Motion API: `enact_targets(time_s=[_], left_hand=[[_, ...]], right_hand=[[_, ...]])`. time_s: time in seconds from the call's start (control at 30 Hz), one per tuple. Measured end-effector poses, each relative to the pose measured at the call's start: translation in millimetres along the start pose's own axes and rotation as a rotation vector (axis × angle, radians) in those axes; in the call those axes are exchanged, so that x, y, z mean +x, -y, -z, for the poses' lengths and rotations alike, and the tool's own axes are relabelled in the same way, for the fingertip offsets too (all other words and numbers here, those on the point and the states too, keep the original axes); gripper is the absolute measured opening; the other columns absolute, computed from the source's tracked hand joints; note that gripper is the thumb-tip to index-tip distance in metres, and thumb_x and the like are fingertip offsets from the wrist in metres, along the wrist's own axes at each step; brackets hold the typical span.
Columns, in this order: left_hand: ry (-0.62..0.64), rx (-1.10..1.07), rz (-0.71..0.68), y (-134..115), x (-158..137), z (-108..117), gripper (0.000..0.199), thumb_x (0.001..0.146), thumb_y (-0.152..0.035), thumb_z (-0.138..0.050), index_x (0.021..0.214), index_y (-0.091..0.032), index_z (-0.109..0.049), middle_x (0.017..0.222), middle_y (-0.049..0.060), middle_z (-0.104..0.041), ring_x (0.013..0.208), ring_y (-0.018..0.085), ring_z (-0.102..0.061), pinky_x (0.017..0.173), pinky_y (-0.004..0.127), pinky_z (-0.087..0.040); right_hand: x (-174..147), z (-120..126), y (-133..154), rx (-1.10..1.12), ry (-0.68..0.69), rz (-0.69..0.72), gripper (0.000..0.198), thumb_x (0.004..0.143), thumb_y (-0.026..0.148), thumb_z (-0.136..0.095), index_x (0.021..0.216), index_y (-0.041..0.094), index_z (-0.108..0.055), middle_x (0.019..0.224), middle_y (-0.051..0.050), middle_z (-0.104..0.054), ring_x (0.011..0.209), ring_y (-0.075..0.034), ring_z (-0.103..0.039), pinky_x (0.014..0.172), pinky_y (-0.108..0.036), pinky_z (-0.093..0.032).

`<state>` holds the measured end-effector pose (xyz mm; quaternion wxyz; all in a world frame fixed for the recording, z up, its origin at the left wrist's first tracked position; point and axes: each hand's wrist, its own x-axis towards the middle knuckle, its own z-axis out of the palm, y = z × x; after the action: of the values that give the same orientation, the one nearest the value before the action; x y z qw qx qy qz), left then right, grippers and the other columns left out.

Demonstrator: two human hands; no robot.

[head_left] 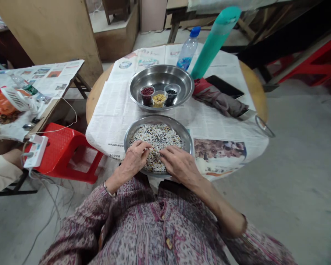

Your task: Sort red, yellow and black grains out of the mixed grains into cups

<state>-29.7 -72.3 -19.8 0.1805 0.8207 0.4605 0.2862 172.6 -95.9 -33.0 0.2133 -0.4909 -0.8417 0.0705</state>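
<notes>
A shallow steel dish (pixel 191 145) near the table's front edge holds white rice-like grains (pixel 165 136) mixed with yellow, dark and reddish beans. My left hand (pixel 136 156) is over the dish's left side, thumb and fingertips pinched together; whatever is between them is too small to make out. From the right, my right hand (pixel 180 163) reaches in, its bent fingers slightly apart and touching the mixture. Behind stands a larger steel basin (pixel 160 71) with three clear cups: one of red beans (pixel 147 92), one of yellow kernels (pixel 159 99) and one of black beans (pixel 171 94).
Newspaper (pixel 107 114) covers the round table. A blue-capped bottle (pixel 186 51), a teal cylinder (pixel 216 40), a folded umbrella (pixel 220 99) and a dark tablet (pixel 224 86) lie or stand behind and right. At left, a red stool (pixel 63 147) bears a power strip (pixel 35 151) near another person's arm.
</notes>
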Motion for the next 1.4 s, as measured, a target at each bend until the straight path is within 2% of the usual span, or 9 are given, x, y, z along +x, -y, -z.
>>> enact_targets(time_s=[0.17,0.3,0.57,0.7,0.87,1.0,1.2,1.3,1.4], left_hand=[[0.067,0.216,-0.004,3,25,6,0.018,0.094,-0.018,-0.061,0.112,-0.02,-0.061,0.116,0.008,-0.063,0.112,0.023,-0.058,0.102,0.043,-0.049],[0.137,0.414,0.1,10,41,1,0.042,0.086,-0.031,-0.075,0.123,-0.021,-0.058,0.129,0.013,-0.056,0.117,0.032,-0.052,0.095,0.048,-0.051],[0.356,0.1,-0.01,-6,35,-7,0.017,0.092,-0.009,-0.058,0.105,-0.019,-0.063,0.099,0.003,-0.064,0.099,0.018,-0.062,0.097,0.036,-0.052],[0.457,0.039,-0.133,-24,36,-11,0.014,0.092,-0.013,-0.061,0.105,-0.019,-0.063,0.103,0.004,-0.065,0.103,0.018,-0.062,0.098,0.035,-0.052],[0.51,0.185,-0.31,-26,49,-21,0.023,0.089,-0.021,-0.067,0.112,-0.022,-0.065,0.138,0.007,-0.058,0.127,0.027,-0.049,0.109,0.047,-0.045],[0.505,0.287,-0.334,-21,69,-28,0.03,0.093,-0.021,-0.062,0.122,-0.027,-0.063,0.141,0.005,-0.056,0.132,0.027,-0.045,0.109,0.049,-0.042],[0.373,0.51,-0.156,-4,87,-13,0.019,0.099,-0.017,-0.048,0.106,-0.021,-0.065,0.113,0.007,-0.062,0.108,0.024,-0.055,0.095,0.04,-0.047],[0.334,0.547,-0.04,7,74,6,0.021,0.099,-0.013,-0.044,0.104,-0.019,-0.063,0.105,0.008,-0.061,0.096,0.021,-0.057,0.086,0.034,-0.049],[0.367,0.55,-0.004,9,50,25,0.015,0.102,-0.03,-0.05,0.101,-0.02,-0.061,0.101,0.006,-0.06,0.095,0.021,-0.057,0.084,0.034,-0.05]], right_hand=[[-7,-5,-2,-0.079,-0.129,-0.164,0.014,0.093,0.022,-0.057,0.093,0.02,-0.07,0.092,-0.007,-0.073,0.091,-0.024,-0.06,0.079,-0.037,-0.037],[-5,-13,0,0.044,-0.275,-0.227,0.014,0.092,0.021,-0.057,0.087,0.022,-0.07,0.087,-0.004,-0.075,0.088,-0.021,-0.063,0.083,-0.036,-0.038],[-12,-21,-1,0.244,-0.595,-0.266,0.018,0.094,0.026,-0.054,0.082,0.025,-0.067,0.083,-0.003,-0.075,0.084,-0.02,-0.065,0.093,-0.039,-0.042],[-15,-22,-1,0.227,-0.6,-0.304,0.025,0.095,0.026,-0.05,0.072,0.025,-0.059,0.072,0.0,-0.069,0.077,-0.018,-0.061,0.104,-0.043,-0.036],[-15,-22,0,0.222,-0.567,-0.346,0.03,0.097,0.028,-0.047,0.068,0.025,-0.053,0.068,0.001,-0.063,0.075,-0.018,-0.057,0.107,-0.044,-0.033],[-14,-23,-1,0.246,-0.538,-0.365,0.03,0.096,0.029,-0.046,0.067,0.025,-0.051,0.068,-0.001,-0.062,0.077,-0.02,-0.054,0.094,-0.04,-0.038],[-14,-21,-2,0.251,-0.533,-0.357,0.032,0.097,0.029,-0.047,0.066,0.025,-0.049,0.065,-0.001,-0.058,0.076,-0.02,-0.053,0.088,-0.037,-0.038],[-15,-20,-2,0.256,-0.526,-0.362,0.031,0.097,0.029,-0.048,0.066,0.025,-0.049,0.065,0.0,-0.058,0.076,-0.02,-0.054,0.092,-0.039,-0.037],[-16,-19,-2,0.26,-0.522,-0.357,0.029,0.096,0.027,-0.049,0.067,0.025,-0.05,0.066,-0.001,-0.06,0.077,-0.02,-0.054,0.091,-0.039,-0.037]])
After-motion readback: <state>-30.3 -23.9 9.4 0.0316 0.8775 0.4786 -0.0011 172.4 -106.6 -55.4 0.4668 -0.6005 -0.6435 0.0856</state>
